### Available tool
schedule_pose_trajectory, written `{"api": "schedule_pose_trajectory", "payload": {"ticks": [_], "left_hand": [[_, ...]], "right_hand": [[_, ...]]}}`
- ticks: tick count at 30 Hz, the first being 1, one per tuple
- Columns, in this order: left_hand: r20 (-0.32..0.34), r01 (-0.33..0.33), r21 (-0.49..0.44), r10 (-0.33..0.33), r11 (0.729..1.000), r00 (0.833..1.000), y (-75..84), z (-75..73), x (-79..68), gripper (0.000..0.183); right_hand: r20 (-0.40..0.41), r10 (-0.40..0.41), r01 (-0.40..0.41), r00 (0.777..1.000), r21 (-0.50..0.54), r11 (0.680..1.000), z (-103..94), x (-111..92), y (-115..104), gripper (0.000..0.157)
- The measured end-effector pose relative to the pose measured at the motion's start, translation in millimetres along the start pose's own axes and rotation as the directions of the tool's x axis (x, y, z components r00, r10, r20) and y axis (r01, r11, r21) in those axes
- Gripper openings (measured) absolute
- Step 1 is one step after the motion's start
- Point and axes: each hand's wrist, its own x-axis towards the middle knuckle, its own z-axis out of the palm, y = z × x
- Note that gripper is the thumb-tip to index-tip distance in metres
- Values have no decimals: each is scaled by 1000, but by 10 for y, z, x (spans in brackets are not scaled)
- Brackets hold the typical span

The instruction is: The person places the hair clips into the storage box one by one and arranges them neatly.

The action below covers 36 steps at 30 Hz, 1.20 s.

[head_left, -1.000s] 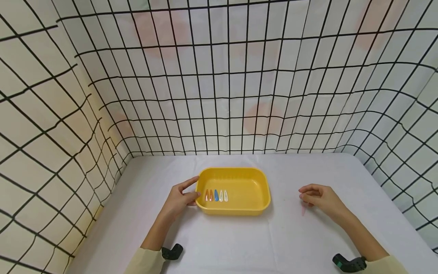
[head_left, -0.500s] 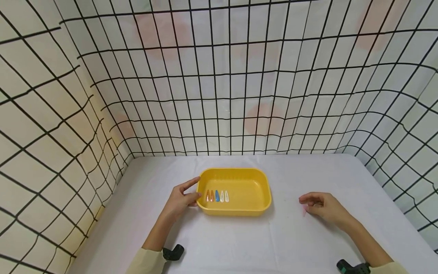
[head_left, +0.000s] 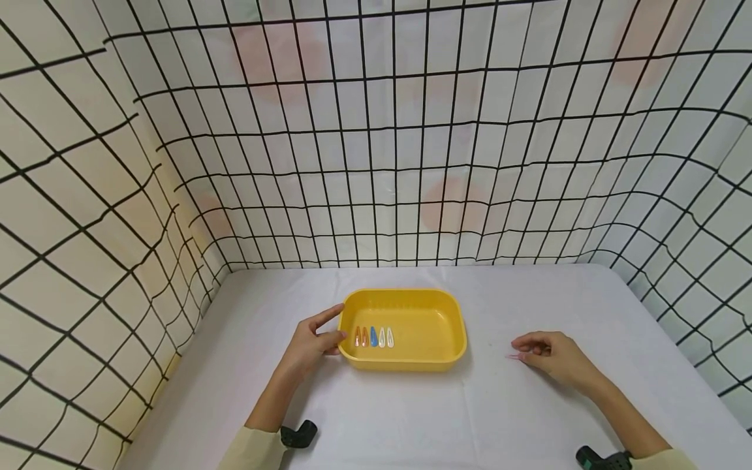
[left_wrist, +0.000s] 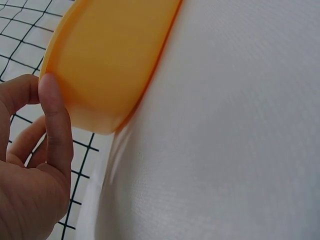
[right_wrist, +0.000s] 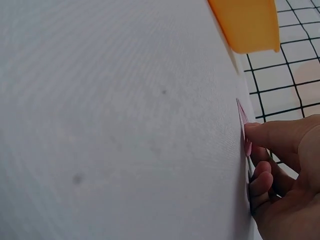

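Note:
A shallow yellow tray (head_left: 427, 331) stands near the middle of the white table. Inside it, towards the left, several snap hair clips lie side by side in a row: two orange-brown, one blue (head_left: 373, 337) and two whitish. My left hand (head_left: 309, 343) holds the tray's left end, thumb (left_wrist: 54, 112) on the rim and the other fingers along the outside. To the right of the tray, my right hand (head_left: 558, 358) pinches a pink snap hair clip (right_wrist: 242, 112) between thumb and fingers, low over the cloth. Its narrow end points away from the hand; the fingertips hide the rest.
A white cloth (head_left: 411, 418) covers the table. Black wire grid panels (head_left: 393, 163) backed by pale fabric close off the back and both sides. A black device (head_left: 298, 434) is strapped to each wrist.
My right hand has come down slightly towards the cloth. The pink hair clip has turned from pointing towards me to pointing left at the tray. My left hand keeps its hold on the tray.

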Motion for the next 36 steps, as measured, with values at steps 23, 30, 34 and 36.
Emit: {"api": "schedule_pose_trajectory", "payload": {"ticks": [23,30,34,36], "left_hand": [[17,14,-18,-13,1000,1000,39,-4,-18,64],[14,15,-32,-15,999,1000,16,-9,1,64],[12,12,-35,-12,999,1000,1,-13,18,64],[12,11,-35,-10,999,1000,-1,-12,20,64]], "right_hand": [[-82,61,-67,995,-73,995,-35,78,-90,19],[-33,110,-104,993,143,984,-41,122,-123,27],[-43,111,-101,993,181,978,-43,172,-183,36],[-39,120,-110,992,203,973,-41,196,-227,39]]}}
